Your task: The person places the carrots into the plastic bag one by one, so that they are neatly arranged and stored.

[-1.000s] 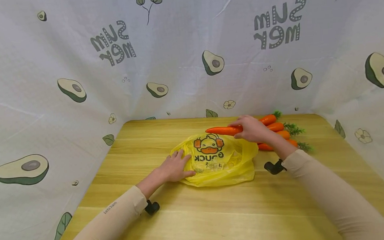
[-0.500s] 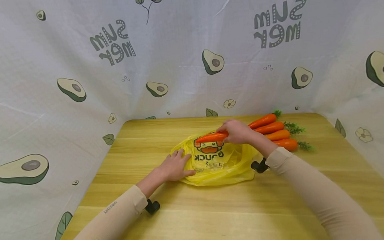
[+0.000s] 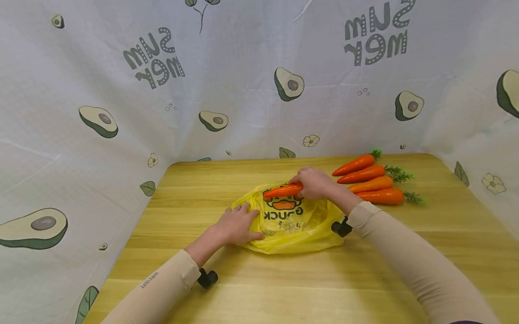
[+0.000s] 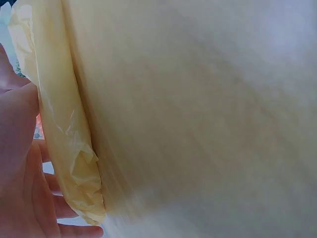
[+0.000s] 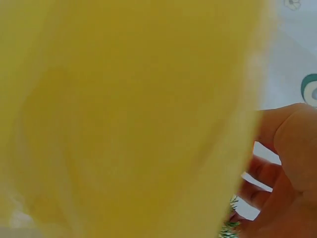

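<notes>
A yellow plastic bag [image 3: 299,243] with a winking duck print lies spread on the wooden table, its mouth facing up. At its left rim my left hand [image 3: 238,226] rests with fingers spread; in the left wrist view those fingers [image 4: 81,231] extend behind the yellow plastic. My right hand [image 3: 314,183] grips an orange carrot [image 3: 283,192] over the bag's opening, tip pointing left. The carrot's leafy end is hidden by the hand in the head view; some green leaves [image 5: 229,228] show beneath the right hand in the right wrist view, where yellow plastic fills most of the picture.
Several carrots [image 3: 380,197] with green tops lie side by side on the table [image 3: 284,297], right of the bag. A white curtain [image 3: 245,60] printed with avocados hangs behind the table and along its sides.
My right hand has carried the carrot left and down, from above the bag's far right edge into its opening. My left hand stays at the left rim.
</notes>
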Demonstrator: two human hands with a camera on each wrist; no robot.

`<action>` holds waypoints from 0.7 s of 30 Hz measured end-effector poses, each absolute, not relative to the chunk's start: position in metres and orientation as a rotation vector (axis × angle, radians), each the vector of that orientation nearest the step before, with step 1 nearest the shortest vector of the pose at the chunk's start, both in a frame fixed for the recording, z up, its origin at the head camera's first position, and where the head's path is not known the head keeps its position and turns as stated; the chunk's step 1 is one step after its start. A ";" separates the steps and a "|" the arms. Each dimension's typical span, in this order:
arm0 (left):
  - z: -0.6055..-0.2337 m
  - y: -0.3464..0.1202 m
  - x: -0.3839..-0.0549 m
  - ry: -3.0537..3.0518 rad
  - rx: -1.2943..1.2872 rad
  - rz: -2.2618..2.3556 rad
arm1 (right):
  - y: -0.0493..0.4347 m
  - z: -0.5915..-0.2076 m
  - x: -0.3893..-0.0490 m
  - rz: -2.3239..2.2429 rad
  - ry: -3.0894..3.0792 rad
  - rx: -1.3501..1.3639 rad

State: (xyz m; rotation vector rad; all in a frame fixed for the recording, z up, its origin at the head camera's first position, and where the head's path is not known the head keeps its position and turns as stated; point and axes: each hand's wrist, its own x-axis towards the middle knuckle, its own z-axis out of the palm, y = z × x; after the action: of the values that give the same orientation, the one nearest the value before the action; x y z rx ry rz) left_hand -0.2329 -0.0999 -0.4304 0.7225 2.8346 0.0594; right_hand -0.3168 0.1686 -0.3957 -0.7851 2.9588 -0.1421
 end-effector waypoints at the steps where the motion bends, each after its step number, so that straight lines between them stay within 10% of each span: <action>1: -0.430 -0.100 -0.233 2.836 0.720 0.054 | 0.169 -0.397 -0.317 -0.139 2.962 -0.775; 21: -0.433 -0.100 -0.234 2.859 0.725 0.066 | 0.169 -0.424 -0.330 -0.249 3.070 -0.631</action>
State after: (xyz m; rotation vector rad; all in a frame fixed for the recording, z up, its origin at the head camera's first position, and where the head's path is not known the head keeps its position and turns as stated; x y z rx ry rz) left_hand -0.2342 -0.1003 -0.4327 0.7249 2.8592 0.0664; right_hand -0.3303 0.1693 -0.4238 -0.6313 3.0702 -0.2490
